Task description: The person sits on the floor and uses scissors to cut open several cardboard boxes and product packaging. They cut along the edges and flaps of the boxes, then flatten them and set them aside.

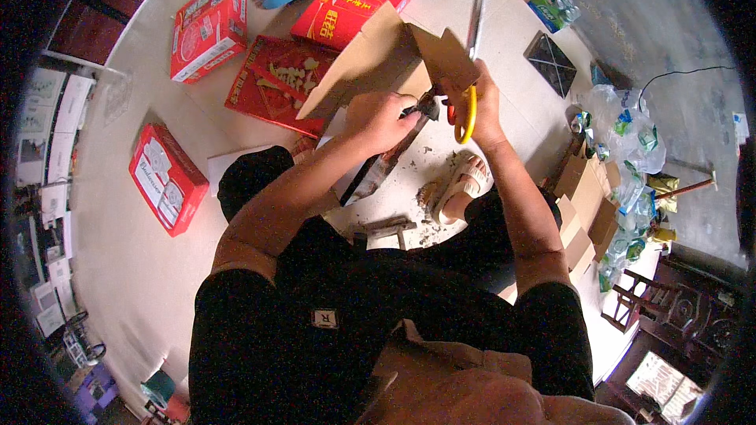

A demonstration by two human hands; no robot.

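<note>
Before me a brown cardboard piece with open flaps (378, 59) is held up between my hands. My left hand (387, 121) pinches a dark, partly hidden piece (430, 107) at the cardboard's lower edge. In my right hand (487, 106) is a pair of scissors with yellow handles (468, 121); a long metal blade (476, 18) points away from me, and a cardboard flap lies against the same hand. Below my left hand a white and dark panel (360, 180) leans beside my leg. How far the blades are apart cannot be told.
Red cartons (209, 29) (357, 3), a flat red box (277, 82) and a Budweiser carton (168, 180) lie on the floor. At right are a black square item (551, 64), clear plastic bottles (635, 141) and folded cardboard (582, 206). A small wooden stool (393, 227) stands near my sandalled foot.
</note>
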